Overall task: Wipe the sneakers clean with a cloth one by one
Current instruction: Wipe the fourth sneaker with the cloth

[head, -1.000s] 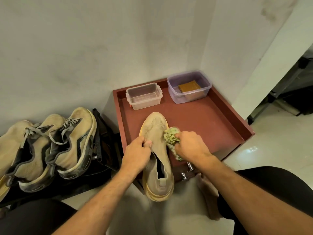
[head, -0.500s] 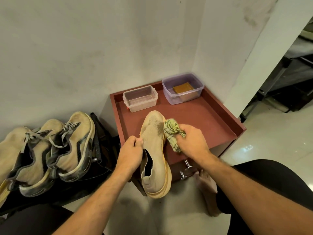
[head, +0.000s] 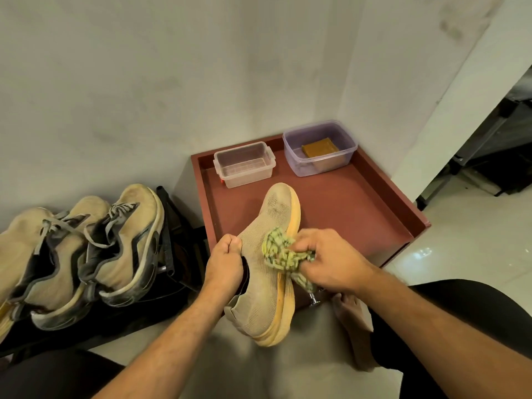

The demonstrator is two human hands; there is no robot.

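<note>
The left hand grips the collar edge of a beige knit slip-on sneaker with a yellow foam sole, fingers curled over the opening. The right hand has its fingers closed round a bunched green-and-white checked cloth, which is pressed against the sneaker's side just above the sole. The sneaker is tilted, sole to the right, with its toe over a dark red raised-rim tray top and its heel overhanging the near edge. Left of the left-hand fingers, worn beige-and-grey lace-up sneakers rest on a black rack. Beyond the fingertips stand a clear rectangular plastic container and a purple-tinted plastic tub holding a brown block. Pale walls meet in a corner behind; glossy floor tiles lie to the right.
</note>
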